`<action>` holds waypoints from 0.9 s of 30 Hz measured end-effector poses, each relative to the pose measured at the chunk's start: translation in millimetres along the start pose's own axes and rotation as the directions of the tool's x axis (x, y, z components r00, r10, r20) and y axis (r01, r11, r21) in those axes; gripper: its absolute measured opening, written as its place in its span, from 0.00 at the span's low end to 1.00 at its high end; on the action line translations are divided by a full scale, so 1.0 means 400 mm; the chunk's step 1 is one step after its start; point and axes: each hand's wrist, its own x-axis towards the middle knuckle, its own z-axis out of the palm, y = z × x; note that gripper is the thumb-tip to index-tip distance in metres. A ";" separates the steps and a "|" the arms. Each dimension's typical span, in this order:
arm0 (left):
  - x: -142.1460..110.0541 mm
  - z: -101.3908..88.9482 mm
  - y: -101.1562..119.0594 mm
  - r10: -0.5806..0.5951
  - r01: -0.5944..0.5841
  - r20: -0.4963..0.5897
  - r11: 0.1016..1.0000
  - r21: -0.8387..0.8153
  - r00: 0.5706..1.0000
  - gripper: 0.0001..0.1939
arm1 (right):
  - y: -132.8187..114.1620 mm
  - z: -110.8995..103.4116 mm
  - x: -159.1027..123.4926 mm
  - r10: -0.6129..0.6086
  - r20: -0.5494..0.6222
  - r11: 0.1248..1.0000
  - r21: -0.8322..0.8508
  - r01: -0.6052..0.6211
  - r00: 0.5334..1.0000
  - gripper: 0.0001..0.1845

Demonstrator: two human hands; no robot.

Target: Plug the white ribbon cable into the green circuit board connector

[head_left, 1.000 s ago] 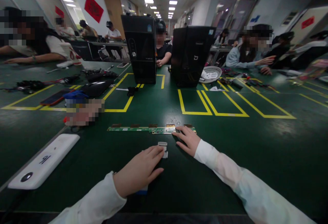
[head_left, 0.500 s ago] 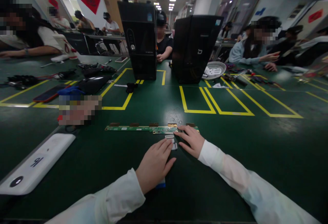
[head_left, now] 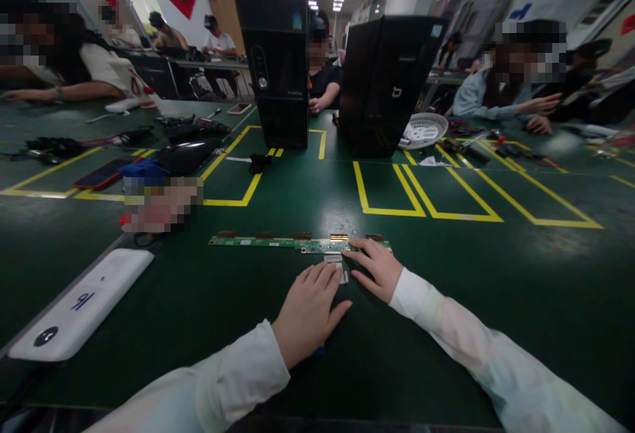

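Observation:
A long, narrow green circuit board [head_left: 278, 243] with brown flex tabs along its far edge lies across the table in front of me. My right hand [head_left: 380, 271], fingers spread, rests its fingertips on the board's right part. Just below the board is a flat white ribbon cable [head_left: 344, 276]. My left hand [head_left: 308, 314] lies over this cable, fingers extended and thumb held apart, covering most of it. A bit of blue shows beneath the left palm, seemingly the cable's other end. I cannot tell whether the cable's upper end touches the board.
A white device [head_left: 82, 304] lies at the left, near a blurred-out item [head_left: 161, 207], a phone [head_left: 106, 172] and cables. Two black computer towers [head_left: 280, 82] stand beyond the board. A white basket [head_left: 423, 130] sits behind right. Co-workers sit around the green table, marked with yellow tape.
The camera view has shifted slightly, so things sit a little higher and further right. Both hands keep nearly the same pose on the board and cable.

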 end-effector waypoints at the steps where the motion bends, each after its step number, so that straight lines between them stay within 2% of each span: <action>1: -0.001 0.003 -0.001 -0.003 0.003 -0.013 1.000 0.003 1.000 0.26 | 0.000 0.000 0.000 0.000 -0.001 1.000 0.000 0.000 1.000 0.22; 4: -0.003 0.009 -0.007 -0.012 0.013 -0.033 1.000 0.014 0.999 0.26 | -0.001 -0.001 0.000 -0.004 -0.006 1.000 0.000 0.004 1.000 0.21; 19: -0.001 -0.002 0.002 -0.048 0.048 0.005 0.999 -0.024 0.999 0.28 | -0.001 -0.001 -0.001 -0.007 -0.014 1.000 -0.003 0.007 1.000 0.21; 27: -0.001 0.012 -0.002 -0.042 0.042 -0.022 0.999 0.009 0.999 0.29 | 0.001 -0.004 0.001 -0.014 -0.022 1.000 -0.003 0.014 1.000 0.21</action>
